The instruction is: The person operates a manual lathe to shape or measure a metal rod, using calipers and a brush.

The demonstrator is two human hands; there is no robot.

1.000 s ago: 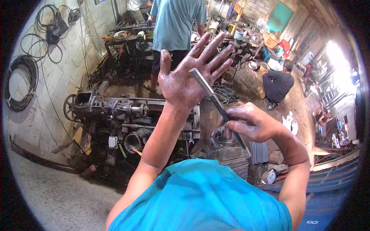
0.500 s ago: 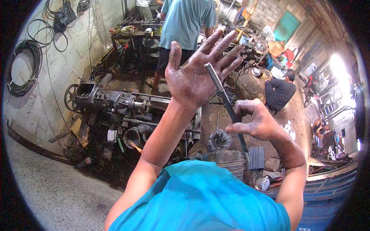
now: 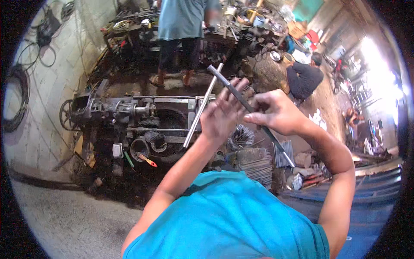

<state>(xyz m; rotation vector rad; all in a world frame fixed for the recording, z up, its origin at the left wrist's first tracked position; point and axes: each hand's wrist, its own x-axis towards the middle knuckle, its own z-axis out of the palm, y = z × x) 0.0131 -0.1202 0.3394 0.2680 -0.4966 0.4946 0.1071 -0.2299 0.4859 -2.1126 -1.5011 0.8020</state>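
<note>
A dark rod (image 3: 239, 96) with bright ends is being held by the right hand (image 3: 279, 113), right of the frame centre. It is being pinched between thumb and curled fingers, and is being kept aslant from upper centre towards lower right. The left hand (image 3: 222, 115) is being held up at frame centre with fingers outstretched and blurred, its fingers being crossed in view by the dark rod; whether the two are touching cannot be told. A lighter rod (image 3: 203, 105) is being seen just left of the left hand, slanting across the machine; contact with that hand cannot be confirmed.

A dark metal machine (image 3: 123, 110) with a handwheel (image 3: 67, 115) is being shown at centre left. Below it, a brush (image 3: 148, 160) with an orange-red handle is being supported at the rim of a round container (image 3: 137, 146). A bundle of grey rods (image 3: 283, 154) is being seen below the right hand, near the lower end of the dark rod.

Further out, a standing person (image 3: 181, 19) is being observed at upper centre, a seated person (image 3: 304, 80) at upper right, and coiled cable (image 3: 18, 101) at the left edge.
</note>
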